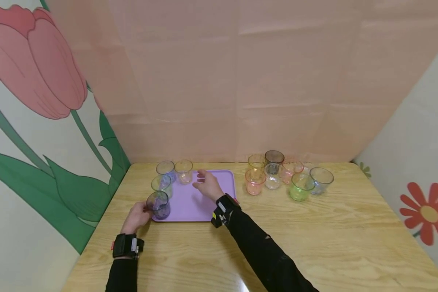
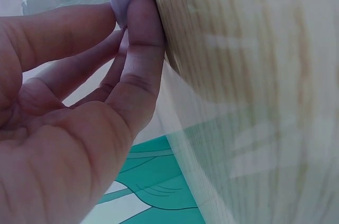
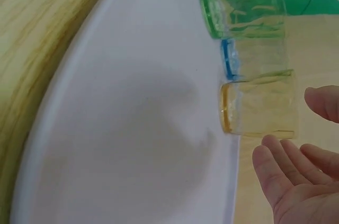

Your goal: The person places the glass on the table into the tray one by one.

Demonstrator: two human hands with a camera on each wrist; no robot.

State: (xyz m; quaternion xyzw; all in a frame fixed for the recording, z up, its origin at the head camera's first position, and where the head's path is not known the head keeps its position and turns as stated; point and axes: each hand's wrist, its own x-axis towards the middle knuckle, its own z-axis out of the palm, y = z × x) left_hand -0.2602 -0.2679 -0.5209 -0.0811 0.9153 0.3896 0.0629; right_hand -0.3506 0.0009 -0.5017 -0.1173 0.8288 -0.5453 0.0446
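A lavender tray [image 1: 190, 205] lies on the wooden table with tinted glasses along its left side and back left corner. These are a dark grey glass [image 1: 159, 207] in front, then a green glass [image 1: 162, 186], a blue glass [image 1: 166, 171] and an amber glass [image 3: 259, 106]. At the tray's front left corner, my left hand [image 1: 136, 218] pinches the rim between thumb and finger, as the left wrist view shows. My right hand [image 1: 209, 185] hovers over the tray to the right of the amber glass, fingers apart and holding nothing.
Right of the tray stands a second group of tinted glasses, among them an orange glass [image 1: 255, 184], a clear glass [image 1: 273, 178] and a green glass [image 1: 301, 190]. Behind the table [image 1: 277, 235] rises a pink covered wall [image 1: 237, 89], with painted walls on both sides.
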